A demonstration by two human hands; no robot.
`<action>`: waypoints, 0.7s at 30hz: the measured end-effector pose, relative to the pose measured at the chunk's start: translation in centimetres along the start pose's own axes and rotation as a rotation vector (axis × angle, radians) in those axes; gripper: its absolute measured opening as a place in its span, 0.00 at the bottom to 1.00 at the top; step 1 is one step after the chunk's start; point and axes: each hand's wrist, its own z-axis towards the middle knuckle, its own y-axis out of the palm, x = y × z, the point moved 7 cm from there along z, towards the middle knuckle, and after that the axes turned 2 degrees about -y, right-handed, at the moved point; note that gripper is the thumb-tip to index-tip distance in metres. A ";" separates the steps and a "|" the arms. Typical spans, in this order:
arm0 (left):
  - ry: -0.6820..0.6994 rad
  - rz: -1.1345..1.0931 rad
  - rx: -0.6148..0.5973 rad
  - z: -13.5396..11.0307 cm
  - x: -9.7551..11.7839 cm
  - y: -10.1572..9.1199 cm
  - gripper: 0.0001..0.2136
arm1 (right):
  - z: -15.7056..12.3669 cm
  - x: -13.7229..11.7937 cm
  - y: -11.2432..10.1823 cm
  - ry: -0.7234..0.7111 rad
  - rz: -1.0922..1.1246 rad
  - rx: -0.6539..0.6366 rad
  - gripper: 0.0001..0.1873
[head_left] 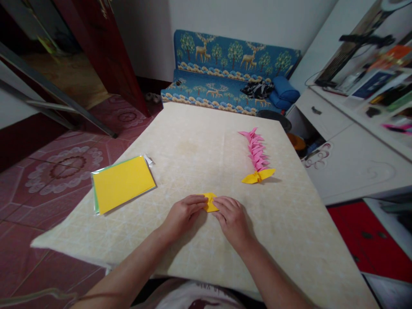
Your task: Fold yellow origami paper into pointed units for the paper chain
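A small folded piece of yellow paper [210, 203] lies on the table in front of me, between my two hands. Fingers of my left hand [186, 211] close over its left edge. My right hand [232, 216] grips the opposite edge, with fingertips on top and the thumb low at the near side. The fingers partly cover the paper, so its full shape is hidden. To the right, a yellow folded paper crane [258, 176] stands at the near end of a row of several pink paper cranes [256, 148].
A clear packet of yellow paper sheets [124, 184], with green showing at its edge, lies on the left of the cloth-covered table [199, 137]. Beyond the table is a blue patterned sofa [206, 83]. A white cabinet [347, 146] stands at right.
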 end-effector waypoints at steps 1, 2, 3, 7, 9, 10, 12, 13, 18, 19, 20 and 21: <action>-0.014 -0.008 0.006 0.0 -0.2 0.0 0.12 | -0.1 0.0 0.1 0.008 -0.004 0.011 0.14; -0.028 -0.016 0.013 0.1 -0.4 0.0 0.11 | -0.1 -0.1 0.1 0.015 -0.010 0.019 0.12; -0.040 -0.023 0.016 0.1 -0.5 0.0 0.11 | -0.1 -0.1 0.1 0.026 -0.018 0.026 0.11; -0.087 -0.052 0.038 0.1 -0.9 -0.1 0.09 | -0.2 -0.3 0.1 0.049 -0.052 0.058 0.07; -0.117 -0.079 0.044 0.1 -1.2 -0.1 0.09 | -0.1 -0.5 0.0 0.053 -0.067 0.060 0.06; -0.131 -0.096 0.045 0.2 -1.4 -0.1 0.09 | -0.1 -0.6 0.0 0.056 -0.074 0.054 0.06; -0.153 -0.133 0.039 0.2 -1.7 -0.1 0.09 | 0.0 -0.7 0.0 0.058 -0.085 0.029 0.04; -0.159 -0.152 0.039 0.2 -1.7 -0.1 0.09 | 0.1 -0.7 0.1 0.057 -0.087 0.018 0.04; -0.187 -0.208 0.045 0.5 -1.7 -0.4 0.07 | 0.3 -0.5 0.1 0.068 -0.051 0.027 0.06; -0.196 -0.205 0.043 0.5 -1.7 -0.4 0.07 | 0.3 -0.4 0.2 0.071 -0.038 0.029 0.06; -0.205 -0.198 0.042 0.6 -1.7 -0.5 0.07 | 0.3 -0.4 0.3 0.076 -0.027 0.029 0.06; -0.212 -0.189 0.041 0.6 -1.7 -0.5 0.07 | 0.3 -0.3 0.4 0.081 -0.018 0.028 0.06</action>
